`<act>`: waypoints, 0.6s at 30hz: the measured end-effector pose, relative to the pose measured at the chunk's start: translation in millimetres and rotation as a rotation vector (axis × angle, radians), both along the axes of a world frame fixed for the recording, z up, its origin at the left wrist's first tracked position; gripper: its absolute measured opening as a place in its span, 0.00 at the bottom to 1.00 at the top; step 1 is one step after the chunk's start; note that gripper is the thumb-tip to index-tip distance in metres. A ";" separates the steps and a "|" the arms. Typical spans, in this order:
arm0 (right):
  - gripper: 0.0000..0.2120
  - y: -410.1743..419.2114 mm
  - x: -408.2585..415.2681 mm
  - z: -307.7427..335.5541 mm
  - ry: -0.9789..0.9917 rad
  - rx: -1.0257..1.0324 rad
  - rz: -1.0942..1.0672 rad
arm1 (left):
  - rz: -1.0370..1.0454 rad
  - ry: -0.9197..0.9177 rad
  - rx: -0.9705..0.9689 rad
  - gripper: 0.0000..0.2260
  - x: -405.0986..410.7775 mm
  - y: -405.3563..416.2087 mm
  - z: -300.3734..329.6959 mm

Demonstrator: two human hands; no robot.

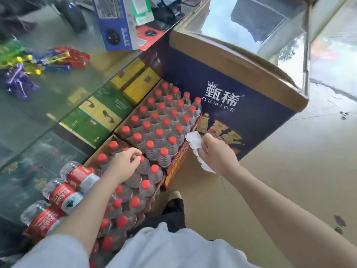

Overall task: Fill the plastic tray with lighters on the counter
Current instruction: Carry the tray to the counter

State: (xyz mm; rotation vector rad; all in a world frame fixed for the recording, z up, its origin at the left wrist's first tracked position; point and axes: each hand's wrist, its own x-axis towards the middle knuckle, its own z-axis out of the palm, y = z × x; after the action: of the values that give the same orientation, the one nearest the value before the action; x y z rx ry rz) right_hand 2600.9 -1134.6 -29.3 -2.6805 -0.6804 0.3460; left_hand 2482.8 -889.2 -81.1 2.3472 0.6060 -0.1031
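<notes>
My right hand [216, 153] grips a white plastic tray [195, 146] with a scalloped edge, held on edge in the air beside the dark blue carton. No lighters are visible in the tray. My left hand [125, 163] hovers over the red-capped water bottles with its fingers curled; nothing shows in it. A loose heap of coloured lighters [36, 64], red, blue, yellow, green and purple, lies on the glass counter [63, 93] at the far left, well away from both hands.
Cartons of red-capped water bottles [158, 124] are stacked below my hands against the counter. A tall dark blue carton [228, 97] stands to the right. A blue box [116, 24] and red packet sit at the counter's far end. Tan floor lies right.
</notes>
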 end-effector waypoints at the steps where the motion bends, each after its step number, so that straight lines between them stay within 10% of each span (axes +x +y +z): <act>1: 0.10 9.6 20.4 -1.4 -0.013 -0.008 0.028 | 0.016 0.002 -0.010 0.07 15.6 7.6 1.1; 18: 0.09 199.2 219.6 16.0 0.024 0.025 0.715 | 0.504 -0.267 0.212 0.10 122.2 82.0 62.7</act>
State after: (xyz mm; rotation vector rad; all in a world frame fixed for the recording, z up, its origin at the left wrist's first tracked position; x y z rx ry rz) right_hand 2820.6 -935.4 -13.3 -2.3126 -1.6080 0.5338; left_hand 2605.0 -807.1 -18.4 2.2746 1.0896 0.5161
